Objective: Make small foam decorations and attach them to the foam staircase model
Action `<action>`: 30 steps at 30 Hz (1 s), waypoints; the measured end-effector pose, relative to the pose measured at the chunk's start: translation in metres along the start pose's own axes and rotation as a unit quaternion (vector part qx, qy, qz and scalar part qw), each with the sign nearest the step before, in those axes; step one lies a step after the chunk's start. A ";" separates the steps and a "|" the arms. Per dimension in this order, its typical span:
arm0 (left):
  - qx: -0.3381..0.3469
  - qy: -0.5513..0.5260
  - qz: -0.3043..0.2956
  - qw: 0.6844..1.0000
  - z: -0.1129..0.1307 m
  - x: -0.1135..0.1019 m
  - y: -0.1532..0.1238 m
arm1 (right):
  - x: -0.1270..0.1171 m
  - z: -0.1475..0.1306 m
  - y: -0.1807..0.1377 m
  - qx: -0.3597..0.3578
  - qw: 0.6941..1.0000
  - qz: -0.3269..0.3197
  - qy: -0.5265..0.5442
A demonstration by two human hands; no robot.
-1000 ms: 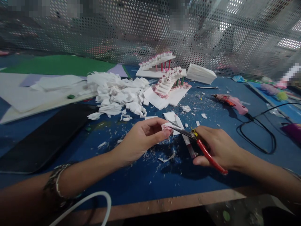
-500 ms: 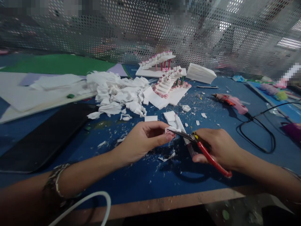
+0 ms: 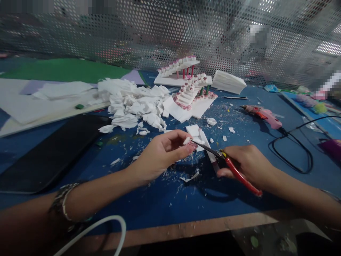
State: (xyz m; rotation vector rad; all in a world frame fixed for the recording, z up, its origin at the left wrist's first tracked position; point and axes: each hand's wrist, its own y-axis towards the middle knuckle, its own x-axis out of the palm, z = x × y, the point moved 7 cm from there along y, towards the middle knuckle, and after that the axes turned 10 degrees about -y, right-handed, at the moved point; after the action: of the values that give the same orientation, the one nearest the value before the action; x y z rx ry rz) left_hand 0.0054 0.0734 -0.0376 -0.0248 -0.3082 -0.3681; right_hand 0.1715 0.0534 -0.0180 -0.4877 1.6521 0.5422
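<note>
My left hand (image 3: 162, 154) pinches a small scrap of white paper (image 3: 187, 140) between thumb and fingertips. The red-handled scissors (image 3: 237, 174) are in my right hand (image 3: 247, 165), which is wrapped round their grips. Their dark blades reach left to the paper at my left fingertips and look nearly closed. Just behind the blades lie a folded white card piece (image 3: 194, 131) and a narrow white strip (image 3: 207, 142) on the blue table (image 3: 160, 209). Part of the strip is hidden by the blades.
A heap of torn white paper (image 3: 133, 101) lies back left, beside a black slab-like object (image 3: 53, 153). Small stair models (image 3: 190, 90) stand at the back centre. On the right rests a pink glue gun (image 3: 263, 115) with a black cable (image 3: 309, 156). Perforated metal (image 3: 160, 32) borders the back.
The white paper at my left fingertips looks smaller now, and the part that lay over the blades is gone. A white bit now shows on the card behind. Both hands have barely moved.
</note>
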 end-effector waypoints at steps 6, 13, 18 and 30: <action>-0.012 0.031 -0.008 0.999 0.001 0.003 -0.001 | -0.002 -0.005 0.002 -0.013 0.999 -0.005 -0.040; -0.038 0.025 -0.013 0.999 0.001 0.005 -0.002 | -0.002 -0.005 0.001 -0.017 0.999 0.004 -0.041; -0.015 0.015 -0.013 1.000 0.005 0.007 -0.001 | -0.003 -0.004 0.000 -0.022 0.999 0.010 -0.031; -0.012 0.043 0.000 0.999 0.007 0.004 -0.002 | 0.000 0.002 0.001 0.008 1.000 -0.010 -0.024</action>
State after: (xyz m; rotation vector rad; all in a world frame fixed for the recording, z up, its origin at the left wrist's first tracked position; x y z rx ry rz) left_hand 0.0065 0.0710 -0.0302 -0.0323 -0.2178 -0.3715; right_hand 0.1730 0.0553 -0.0182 -0.4760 1.6029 0.5219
